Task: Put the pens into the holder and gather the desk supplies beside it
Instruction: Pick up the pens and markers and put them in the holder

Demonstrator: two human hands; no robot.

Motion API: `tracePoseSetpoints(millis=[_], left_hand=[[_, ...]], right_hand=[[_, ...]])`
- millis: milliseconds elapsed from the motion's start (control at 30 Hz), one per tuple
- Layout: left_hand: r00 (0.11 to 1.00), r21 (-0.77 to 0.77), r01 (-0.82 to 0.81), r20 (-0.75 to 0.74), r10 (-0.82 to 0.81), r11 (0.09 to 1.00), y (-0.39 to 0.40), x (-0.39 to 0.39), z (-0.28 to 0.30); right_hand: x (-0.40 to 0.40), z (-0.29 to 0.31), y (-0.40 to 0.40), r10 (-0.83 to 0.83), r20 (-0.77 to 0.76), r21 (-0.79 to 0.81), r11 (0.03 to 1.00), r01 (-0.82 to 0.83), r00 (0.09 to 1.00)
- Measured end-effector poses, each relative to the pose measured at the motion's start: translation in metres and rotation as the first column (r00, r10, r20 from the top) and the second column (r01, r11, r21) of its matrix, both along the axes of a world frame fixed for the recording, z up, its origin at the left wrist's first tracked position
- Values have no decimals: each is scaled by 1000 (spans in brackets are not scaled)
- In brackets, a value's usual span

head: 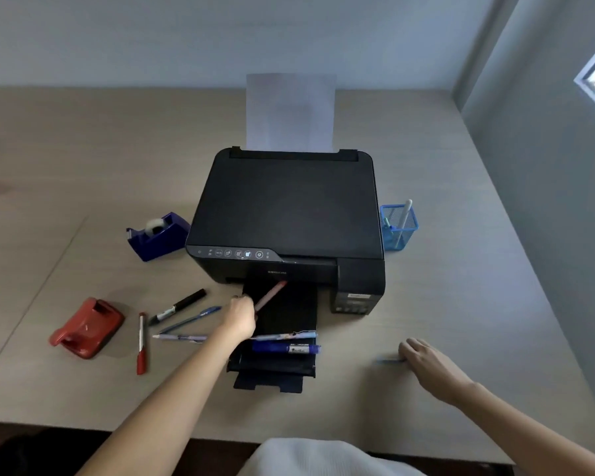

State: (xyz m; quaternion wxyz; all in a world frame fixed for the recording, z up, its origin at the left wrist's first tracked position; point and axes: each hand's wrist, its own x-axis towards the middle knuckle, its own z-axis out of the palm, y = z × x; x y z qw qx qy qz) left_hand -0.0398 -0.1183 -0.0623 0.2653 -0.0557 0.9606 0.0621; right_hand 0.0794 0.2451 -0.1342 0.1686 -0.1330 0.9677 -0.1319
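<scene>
Gripping pink pen [270, 296], left hand [243, 317] outstretched

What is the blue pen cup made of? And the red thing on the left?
The blue pen holder looks like painted wire mesh: you can see through its grid walls to the pens inside. The red hole punch looks like smooth, slightly shiny plastic or painted metal; I can't tell which.

Left arm bare, stretched far toward scene centre; left hand [243, 316] closed in fist, knuckles up, gripping pink pen [270, 296]. Right arm bare, reaching from near right; right hand [430, 364] palm down, fingers [407, 350] curled loosely.
</scene>
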Motion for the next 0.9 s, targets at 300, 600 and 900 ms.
tracePoseSetpoints(millis=[300, 600, 900], left_hand=[[989, 119, 143, 30, -148, 982, -28, -8, 159], [790, 245, 493, -529, -311, 835, 144, -88, 229], [758, -5, 601, -313, -572, 800, 284, -172, 116]], right_hand=[[-70, 67, 45, -633, -184, -393, 749, 534, 752], [-177, 120, 58, -847, -24, -804, 332, 492, 532], [-224, 79, 60, -766, -143, -632, 558, 538, 626]])
